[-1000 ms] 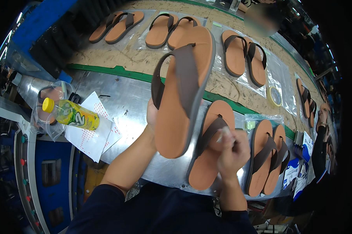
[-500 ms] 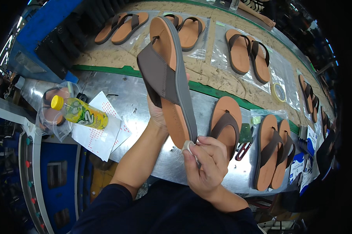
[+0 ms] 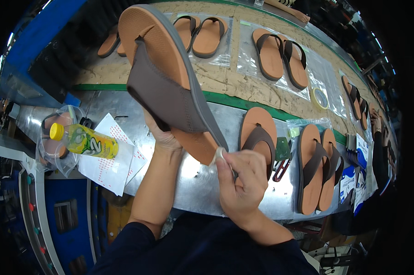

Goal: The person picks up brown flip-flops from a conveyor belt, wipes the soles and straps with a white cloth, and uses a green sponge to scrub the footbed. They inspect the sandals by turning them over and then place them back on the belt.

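A brown flip-flop with a tan footbed and grey sole edge is raised above the metal bench. My left hand grips it from behind and below, its fingers mostly hidden by the flip-flop. At the heel end, my right hand pinches a small whitish piece between thumb and finger, against or very close to the edge; its kind is unclear. A matching flip-flop lies on the bench just beyond my right hand, which partly covers it.
Left on the bench are a yellow-capped bottle, printed sheets and bagged sandals. Another pair lies right, beside a red-handled tool. Beyond, a belt carries several pairs and a tape roll. Other people's hands show far right.
The held flip-flop has swung up and left, with its toe nearer to me and its tilt greater. My right hand stays at the heel with the whitish piece. The whole view has shifted slightly.
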Motion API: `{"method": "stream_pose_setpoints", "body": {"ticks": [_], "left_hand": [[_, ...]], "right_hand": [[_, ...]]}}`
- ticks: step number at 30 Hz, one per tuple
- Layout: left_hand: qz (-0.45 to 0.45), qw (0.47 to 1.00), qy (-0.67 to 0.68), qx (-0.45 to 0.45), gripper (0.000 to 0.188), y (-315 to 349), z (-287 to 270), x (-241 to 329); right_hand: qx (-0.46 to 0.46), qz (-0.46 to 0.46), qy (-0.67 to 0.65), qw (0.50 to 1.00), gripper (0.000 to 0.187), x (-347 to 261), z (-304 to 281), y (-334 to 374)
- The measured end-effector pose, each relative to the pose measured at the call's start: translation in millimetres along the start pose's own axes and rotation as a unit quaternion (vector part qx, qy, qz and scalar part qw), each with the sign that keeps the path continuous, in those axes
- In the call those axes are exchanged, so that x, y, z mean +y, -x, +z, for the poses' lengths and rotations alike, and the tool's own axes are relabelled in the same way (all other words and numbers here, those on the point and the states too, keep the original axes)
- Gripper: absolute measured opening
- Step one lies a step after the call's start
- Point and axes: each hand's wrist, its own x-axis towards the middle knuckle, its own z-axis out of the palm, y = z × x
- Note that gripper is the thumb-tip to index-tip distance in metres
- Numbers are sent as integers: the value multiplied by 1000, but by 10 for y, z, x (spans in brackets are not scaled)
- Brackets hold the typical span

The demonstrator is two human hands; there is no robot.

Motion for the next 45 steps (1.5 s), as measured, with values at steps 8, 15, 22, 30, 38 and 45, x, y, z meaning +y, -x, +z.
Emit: {"method": "stream_pose_setpoints", "body": {"ticks": [8, 15, 22, 30, 38, 45], "left_hand": [[27, 999, -45, -7, 61, 70, -87, -84], [17, 994, -81, 65, 61, 109, -188, -98], [-11, 991, -86, 103, 63, 78, -15, -218], [-45, 991, 111, 61, 48, -66, 103, -112], [-101, 956, 269, 49, 40, -85, 192, -88], [-92, 975, 201, 28, 46, -67, 106, -110]], "right_hand": [[9, 1, -26, 1000, 20, -6, -21, -29], [-10, -5, -37, 999, 14, 14, -22, -147], [-5, -15, 5, 1000, 18, 71, -33, -218], [-209, 177, -77, 959, 8, 178, -192, 358], [-125, 131, -129, 975, 11, 237, -109, 343], [-86, 8, -195, 977, 20, 94, -92, 67]]}}
